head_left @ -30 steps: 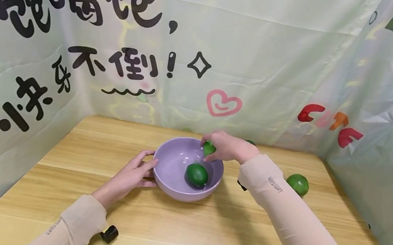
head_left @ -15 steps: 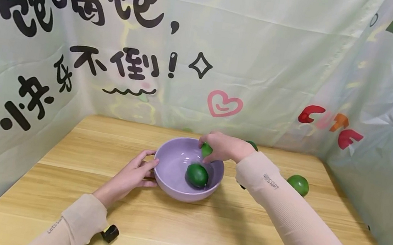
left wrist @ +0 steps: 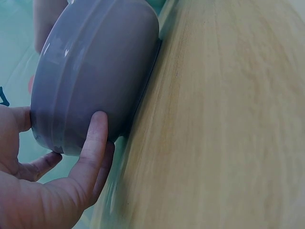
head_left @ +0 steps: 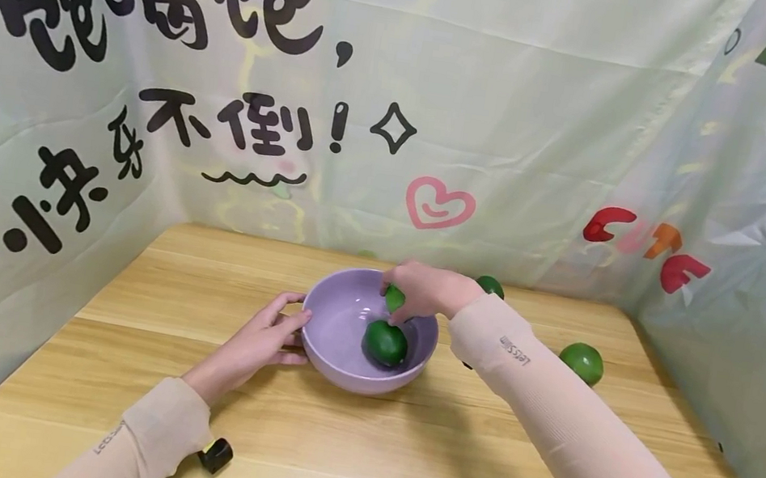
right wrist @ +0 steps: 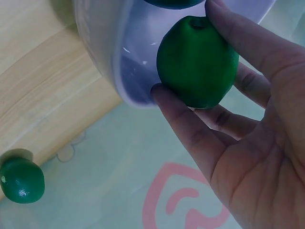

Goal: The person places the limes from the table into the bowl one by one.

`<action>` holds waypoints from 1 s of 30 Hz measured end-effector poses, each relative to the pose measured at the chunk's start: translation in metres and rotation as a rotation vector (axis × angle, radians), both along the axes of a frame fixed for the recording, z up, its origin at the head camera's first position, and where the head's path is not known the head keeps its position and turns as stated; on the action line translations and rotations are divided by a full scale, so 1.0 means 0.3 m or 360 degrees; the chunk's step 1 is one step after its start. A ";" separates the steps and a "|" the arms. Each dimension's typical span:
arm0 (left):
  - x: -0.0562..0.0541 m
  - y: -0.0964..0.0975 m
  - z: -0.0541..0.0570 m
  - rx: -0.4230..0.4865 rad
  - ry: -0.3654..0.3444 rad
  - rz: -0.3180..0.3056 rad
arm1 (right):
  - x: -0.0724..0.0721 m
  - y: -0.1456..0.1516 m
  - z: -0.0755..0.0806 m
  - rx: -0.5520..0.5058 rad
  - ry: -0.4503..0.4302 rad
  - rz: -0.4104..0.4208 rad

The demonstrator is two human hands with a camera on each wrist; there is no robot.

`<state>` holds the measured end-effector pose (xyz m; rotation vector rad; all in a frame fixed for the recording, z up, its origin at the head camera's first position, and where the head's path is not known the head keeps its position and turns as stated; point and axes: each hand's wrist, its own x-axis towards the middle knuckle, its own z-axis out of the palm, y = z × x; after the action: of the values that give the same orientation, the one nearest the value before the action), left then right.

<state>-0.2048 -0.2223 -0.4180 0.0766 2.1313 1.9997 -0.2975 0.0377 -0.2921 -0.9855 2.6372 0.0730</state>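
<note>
Counter [head_left: 324,451] carries a purple bowl [head_left: 340,331], gripped at its side by the left hand [head_left: 258,340]; the right hand [head_left: 424,286] clamps a green fruit [right wrist: 198,62] at the bowl's mouth; another fruit [head_left: 386,346] sits inside; two loose fruits [head_left: 581,363] lie rightward.

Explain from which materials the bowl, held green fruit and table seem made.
Bowl: probably plastic or glazed ceramic, glossy, with bright highlights. Held green fruit: perhaps plastic, possibly real; smooth, even colour, soft sheen. Table: wood or laminate, satin, showing grain.
</note>
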 end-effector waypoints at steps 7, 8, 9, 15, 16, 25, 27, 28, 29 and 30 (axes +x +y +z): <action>-0.002 0.005 0.002 0.0000 -0.0005 0.0016 | 0.000 -0.012 -0.005 0.0027 0.0008 -0.0006; -0.003 0.006 0.002 -0.0001 -0.0009 0.0017 | 0.001 -0.013 -0.005 0.0032 0.0013 -0.0001; -0.004 0.006 0.002 -0.0002 -0.0012 0.0018 | 0.001 -0.014 -0.006 0.0032 0.0013 0.0001; -0.005 0.006 0.003 -0.0005 -0.0022 0.0031 | 0.008 -0.020 -0.004 0.0018 -0.0002 -0.0022; -0.005 0.006 0.003 -0.0006 -0.0022 0.0031 | 0.010 -0.022 -0.003 0.0017 -0.0008 -0.0034; -0.007 0.002 -0.002 -0.0001 -0.0023 0.0042 | 0.015 -0.043 -0.001 0.0011 -0.0039 -0.0046; -0.008 0.002 -0.003 0.0001 -0.0021 0.0040 | 0.014 -0.046 -0.002 0.0015 -0.0038 -0.0042; -0.009 0.002 -0.004 0.0002 -0.0023 0.0041 | 0.013 -0.048 -0.003 0.0016 -0.0037 -0.0044; -0.009 0.002 -0.005 0.0003 -0.0022 0.0043 | 0.011 -0.050 -0.005 0.0014 -0.0034 -0.0039; -0.008 0.002 -0.005 0.0003 -0.0019 0.0042 | 0.008 -0.053 -0.008 0.0021 -0.0024 -0.0030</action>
<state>-0.2074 -0.2218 -0.4196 0.0373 2.1343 2.0115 -0.2950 0.0219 -0.2944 -0.9531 2.6285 0.0784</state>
